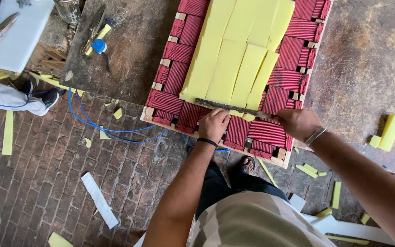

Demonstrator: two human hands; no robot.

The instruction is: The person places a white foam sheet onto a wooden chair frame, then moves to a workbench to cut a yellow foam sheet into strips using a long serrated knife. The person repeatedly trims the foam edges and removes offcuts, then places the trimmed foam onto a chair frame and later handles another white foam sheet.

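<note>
Fingers (pixel 216 120) of our left hand (pixel 213 126) are curled down and pressed onto the long dark blade (pixel 234 108), pinning it against the frame; our right hand (pixel 298 123) is wrapped shut around the blade's other end, with a metal bangle (pixel 316 136) on that wrist and a dark band (pixel 207 142) on the left one.

Largest in view is the dark stained counter (pixel 366 68), which carries everything we are working on. On it lies a wooden frame (pixel 282 160) woven with red webbing (pixel 254 132), its near edge hanging just past the counter's edge towards us. Over the webbing are laid overlapping yellow foam strips (pixel 234 50), covering the middle of the frame and leaving red bands bare on either side. The blade lies across the near ends of these strips, touching them, between our two hands.

Below the counter we see a brick floor (pixel 46 169), with a blue cable (pixel 97 124) looping across it and a white strip (pixel 99 199) lying flat. A yellow foam offcut (pixel 391 131) sits on the counter well to our right, apart from the frame. Smaller yellow scraps (pixel 117 113) are scattered over the bricks, and a tool with a blue cap (pixel 98 45) rests on the counter's far left.
</note>
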